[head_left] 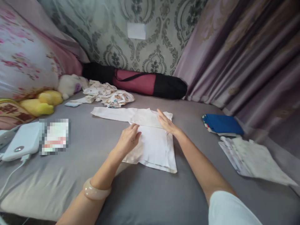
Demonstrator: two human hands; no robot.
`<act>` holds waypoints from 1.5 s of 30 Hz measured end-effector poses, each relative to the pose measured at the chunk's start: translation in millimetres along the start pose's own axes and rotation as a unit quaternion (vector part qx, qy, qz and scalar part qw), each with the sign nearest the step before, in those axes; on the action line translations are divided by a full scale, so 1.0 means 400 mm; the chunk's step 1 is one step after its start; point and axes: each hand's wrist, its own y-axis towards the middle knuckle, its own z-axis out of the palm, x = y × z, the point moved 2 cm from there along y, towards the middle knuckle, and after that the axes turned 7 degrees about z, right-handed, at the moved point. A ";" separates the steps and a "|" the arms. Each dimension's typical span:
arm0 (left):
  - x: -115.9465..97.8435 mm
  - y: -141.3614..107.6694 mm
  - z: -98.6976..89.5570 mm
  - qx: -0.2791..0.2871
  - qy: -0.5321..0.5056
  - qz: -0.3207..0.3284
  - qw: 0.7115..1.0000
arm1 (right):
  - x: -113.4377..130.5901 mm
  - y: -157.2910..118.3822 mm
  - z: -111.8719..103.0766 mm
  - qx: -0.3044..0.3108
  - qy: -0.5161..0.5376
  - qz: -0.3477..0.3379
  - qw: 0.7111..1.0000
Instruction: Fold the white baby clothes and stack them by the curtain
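Observation:
A white long-sleeved shirt (154, 145) lies partly folded on the grey bed sheet, one sleeve stretched out to the left and its right side folded in. My right hand (167, 123) rests along the shirt's right edge near the shoulder, its fingers straight and nothing gripped. Over the left side of the body, just below the sleeve, is my left hand (130, 137); its fingers are slightly bent, with the thumb apart from them. The palm side of this hand is hidden. A pale bangle (97, 190) circles my left wrist.
Crumpled patterned clothes (107, 93) lie behind the shirt, before a red-and-black long bag (136, 82). At right are a folded blue garment (222, 124) and folded pale clothes (255, 157). A white power bank (23, 140) with a cable and yellow plush toys (42, 103) are at left.

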 end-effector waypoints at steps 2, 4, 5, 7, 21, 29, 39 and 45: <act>-0.086 -0.011 0.004 0.041 -0.067 0.121 0.990 | -0.059 -0.062 -0.017 -0.025 -0.044 0.016 0.999; -0.181 -0.031 0.018 0.114 -0.111 0.261 0.952 | -0.100 -0.111 -0.002 -0.039 -0.098 0.021 0.994; -0.222 -0.043 0.026 0.142 -0.117 0.315 0.931 | -0.113 -0.128 0.013 -0.040 -0.122 0.022 0.991; -0.284 -0.065 0.044 0.174 -0.099 0.379 0.903 | -0.127 -0.147 0.046 -0.031 -0.158 0.023 0.987; -0.367 -0.159 0.105 0.140 0.155 0.396 0.894 | -0.112 -0.271 0.080 0.003 -0.158 -0.041 0.987; -0.314 -0.185 0.059 0.110 -0.006 0.363 0.925 | -0.072 -0.376 0.080 0.021 -0.167 -0.045 0.985; -0.100 -0.167 -0.060 -0.027 -0.043 0.115 0.992 | -0.008 -0.501 0.099 0.033 -0.156 -0.097 0.982; 0.001 -0.136 -0.100 -0.015 -0.037 -0.064 0.997 | 0.030 -0.432 0.006 0.103 -0.120 -0.083 0.984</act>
